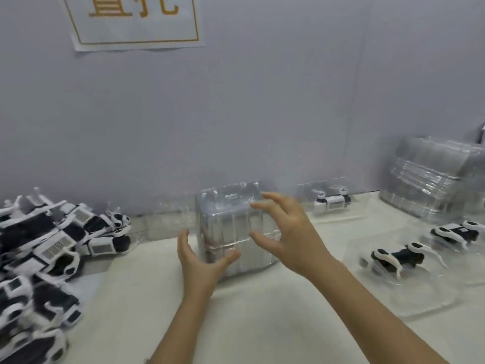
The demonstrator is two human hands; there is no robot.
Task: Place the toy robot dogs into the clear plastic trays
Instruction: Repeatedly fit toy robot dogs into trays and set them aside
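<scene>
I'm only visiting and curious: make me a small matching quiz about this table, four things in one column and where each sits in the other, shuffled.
Things:
1. loose dog pile
2. small tray stack
3. paper sign
4. dogs in trays

Places:
A. on the wall
B. left end of the table
C. between left hand and right hand
D. table's right side

Pairs: 1-B, 2-C, 3-A, 4-D
</scene>
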